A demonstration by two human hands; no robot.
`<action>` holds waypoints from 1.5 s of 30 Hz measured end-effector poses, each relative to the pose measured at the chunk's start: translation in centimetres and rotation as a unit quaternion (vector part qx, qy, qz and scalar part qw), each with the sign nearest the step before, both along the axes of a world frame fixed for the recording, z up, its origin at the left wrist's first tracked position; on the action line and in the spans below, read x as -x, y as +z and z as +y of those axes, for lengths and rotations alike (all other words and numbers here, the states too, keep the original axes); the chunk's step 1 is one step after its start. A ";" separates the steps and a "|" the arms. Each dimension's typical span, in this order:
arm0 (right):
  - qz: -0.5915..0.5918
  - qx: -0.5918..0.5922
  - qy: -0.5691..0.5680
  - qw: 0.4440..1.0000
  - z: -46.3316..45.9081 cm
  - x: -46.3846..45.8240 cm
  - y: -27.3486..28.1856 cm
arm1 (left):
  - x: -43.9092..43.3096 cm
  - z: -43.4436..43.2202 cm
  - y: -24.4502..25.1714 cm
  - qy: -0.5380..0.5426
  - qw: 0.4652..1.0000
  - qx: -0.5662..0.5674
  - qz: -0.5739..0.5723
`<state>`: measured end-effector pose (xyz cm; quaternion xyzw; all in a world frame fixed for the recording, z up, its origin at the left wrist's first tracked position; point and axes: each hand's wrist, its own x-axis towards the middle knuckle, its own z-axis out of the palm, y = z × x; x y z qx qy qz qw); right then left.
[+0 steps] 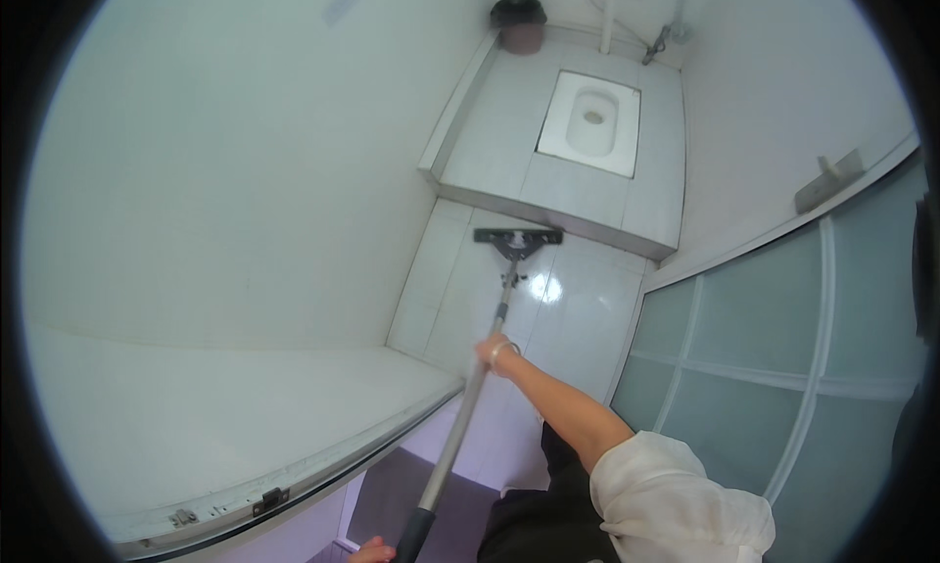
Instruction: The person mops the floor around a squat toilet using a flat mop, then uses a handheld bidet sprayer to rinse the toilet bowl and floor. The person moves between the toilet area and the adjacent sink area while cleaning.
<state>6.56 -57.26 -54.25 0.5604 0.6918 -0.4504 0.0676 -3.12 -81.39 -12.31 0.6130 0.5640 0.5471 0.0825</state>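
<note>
My right hand (496, 352), with a bracelet at the wrist, grips the grey metal pole (459, 427) of a floor mop about midway along. At the bottom edge of the view, my left hand (373, 551) is at the pole's black grip (413, 533); only some of its fingers show and the rest is cut off. The dark mop head (518, 241), seemingly a sponge type, rests on the pale tiled floor (470, 299) close to the front of a raised step (558, 218). Small dark bits, possibly part of the mop, show beside the pole below the head.
A white squat toilet (592, 122) is set into the raised platform. Behind it stand a bin with a black liner (520, 23) and a white pipe (608, 16). A frosted-panel door (742, 328) with a lever handle (830, 181) lies right. A door frame with a strike plate (271, 501) is lower left.
</note>
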 end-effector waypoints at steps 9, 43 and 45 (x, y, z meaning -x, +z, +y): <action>0.227 0.301 -0.513 0.771 4.5 -13.3 9.8 | -4.4 12.6 3.8 -0.331 0.913 -0.139 -0.192; -0.560 0.159 -0.149 0.799 21.4 -42.8 21.1 | -16.9 69.3 17.4 -0.414 0.849 -0.131 -0.300; -0.534 0.156 -0.168 0.814 22.1 -40.7 21.1 | -18.3 73.5 17.8 -0.434 0.843 -0.119 -0.296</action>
